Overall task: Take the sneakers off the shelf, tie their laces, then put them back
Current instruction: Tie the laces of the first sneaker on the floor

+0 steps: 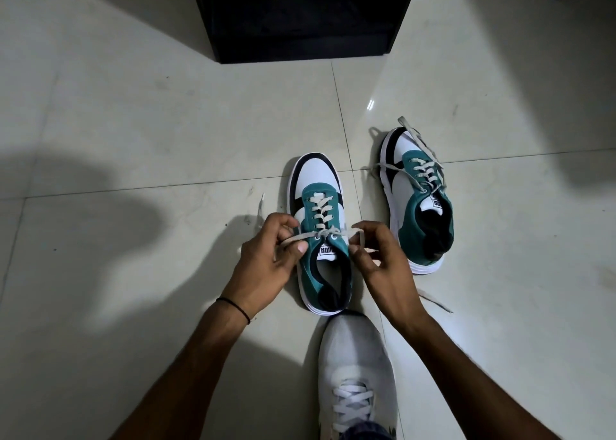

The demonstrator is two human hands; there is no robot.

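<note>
Two white, teal and black sneakers stand on the tiled floor, toes pointing away from me. The left sneaker [318, 206] is directly in front of me. My left hand [270, 259] pinches one end of its grey lace [328, 234] at the sneaker's left side. My right hand [383, 259] pinches the other end at the right side, and the two lace ends cross over the tongue. The right sneaker [416, 199] stands apart to the right, its laces [415, 153] loose and trailing over the toe and onto the floor.
A black shelf unit [300, 16] stands on the floor straight ahead, its inside dark. My own foot in a white shoe [356, 373] rests just behind the left sneaker's heel. Pale floor tiles [150, 123] spread all around, with dark shadows at the left.
</note>
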